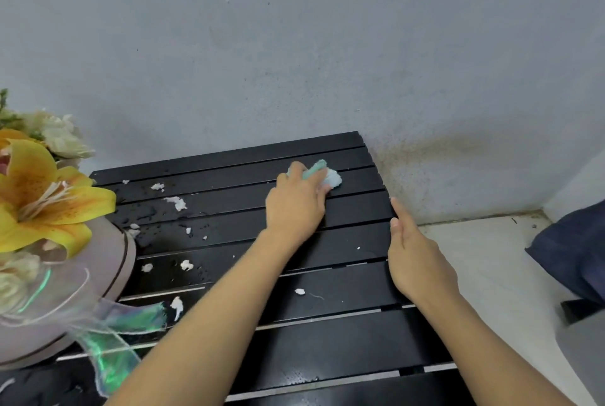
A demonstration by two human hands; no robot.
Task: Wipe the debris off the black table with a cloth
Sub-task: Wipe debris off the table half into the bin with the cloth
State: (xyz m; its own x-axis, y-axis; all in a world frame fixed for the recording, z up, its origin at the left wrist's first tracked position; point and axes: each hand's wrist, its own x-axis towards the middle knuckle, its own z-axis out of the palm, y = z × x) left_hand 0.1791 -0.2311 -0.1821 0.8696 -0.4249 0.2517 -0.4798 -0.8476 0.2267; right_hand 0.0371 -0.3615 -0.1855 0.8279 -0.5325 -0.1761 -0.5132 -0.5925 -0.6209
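Note:
A black slatted table [343, 333] stands against a grey wall. White debris scraps [176, 202] and dark crumbs lie scattered over its left and middle slats. My left hand [296, 206] presses a pale blue-green cloth [329, 175] onto the far right slats; most of the cloth is hidden under the fingers. My right hand [415, 258] rests flat against the table's right edge, fingers together and pointing away, holding nothing. A small white scrap [299, 291] lies between my forearms.
A round pinkish box with yellow and white flowers [42, 196] and an iridescent ribbon [124, 337] sits on the table's left side. A grey wall [294, 45] rises behind. A dark blue bag [576, 248] lies on the pale floor at right.

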